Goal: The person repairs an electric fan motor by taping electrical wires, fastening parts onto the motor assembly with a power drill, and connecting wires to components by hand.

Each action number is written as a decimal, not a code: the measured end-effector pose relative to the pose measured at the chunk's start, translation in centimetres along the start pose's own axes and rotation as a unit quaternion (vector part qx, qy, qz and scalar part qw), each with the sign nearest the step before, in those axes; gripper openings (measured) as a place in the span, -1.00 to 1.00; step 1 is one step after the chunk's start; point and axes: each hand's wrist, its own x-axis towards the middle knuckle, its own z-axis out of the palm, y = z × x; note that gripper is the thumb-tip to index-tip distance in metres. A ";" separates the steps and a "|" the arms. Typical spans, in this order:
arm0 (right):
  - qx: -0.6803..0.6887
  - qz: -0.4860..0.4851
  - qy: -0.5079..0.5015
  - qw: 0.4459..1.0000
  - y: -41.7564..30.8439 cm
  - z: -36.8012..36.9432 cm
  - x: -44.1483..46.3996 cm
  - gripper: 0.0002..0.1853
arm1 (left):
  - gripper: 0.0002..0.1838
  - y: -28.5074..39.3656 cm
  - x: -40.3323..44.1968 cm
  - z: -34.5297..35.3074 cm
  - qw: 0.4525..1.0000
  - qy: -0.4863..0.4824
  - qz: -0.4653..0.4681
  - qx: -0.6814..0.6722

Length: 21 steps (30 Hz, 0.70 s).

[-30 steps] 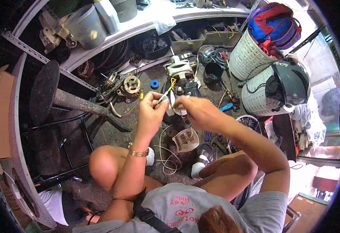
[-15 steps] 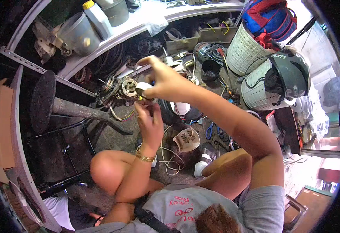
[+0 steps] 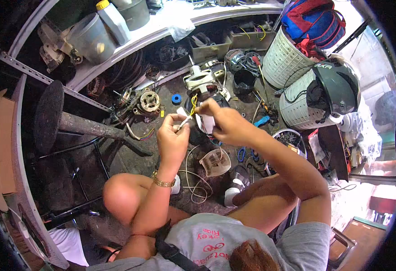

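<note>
- Fingers of the left hand (image 3: 172, 137) are bent and pressed together, thumb against index; a thin white piece (image 3: 185, 122), apparently cable or sleeve, is pinched in the tips.
- Fingers of the right hand (image 3: 229, 125) are curled, index pushed out towards the yellow wires (image 3: 194, 103); motion blur there, so whether anything is gripped cannot be told.
- Yellow wires are seen looped just above the left fingertips, between the two hands, in front of the fan motor (image 3: 199, 79); exact join with the white piece is not made out.
- Step in hand, as judged: wire ends being worked by both hands, held up off the floor. Whether twisted, sleeved or only sorted cannot be told.
- Called for by this handling, as judged: white piece kept steady by the left pinch, light and precise contact by the right, no tug on the thin wires.
- Blue tape roll (image 3: 176, 99) is lying on the floor beyond the left hand, near the motor, untouched.
- Vented plastic cover (image 3: 216, 162) is set on the floor nearer the body, with a pale cord (image 3: 190, 176) coiled loosely beside it.
</note>
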 end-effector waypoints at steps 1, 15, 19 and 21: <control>0.039 -0.057 0.043 0.997 -0.8 -0.9 1.0 -0.50 | -0.89 0.0 0.1 0.0 0.996 0.031 0.039 0.074; 0.040 0.135 0.127 0.982 -4.5 -1.6 7.9 -0.40 | -0.87 -0.9 0.1 0.3 0.950 0.088 0.221 0.200; 0.249 0.055 0.137 0.957 -2.2 -0.5 3.7 -0.43 | -0.84 -0.9 0.3 -0.4 0.997 -0.040 0.028 0.056; 0.315 0.042 0.123 0.940 -2.3 -0.5 0.9 -0.44 | -0.81 -1.5 0.6 -0.7 0.995 -0.099 -0.028 -0.018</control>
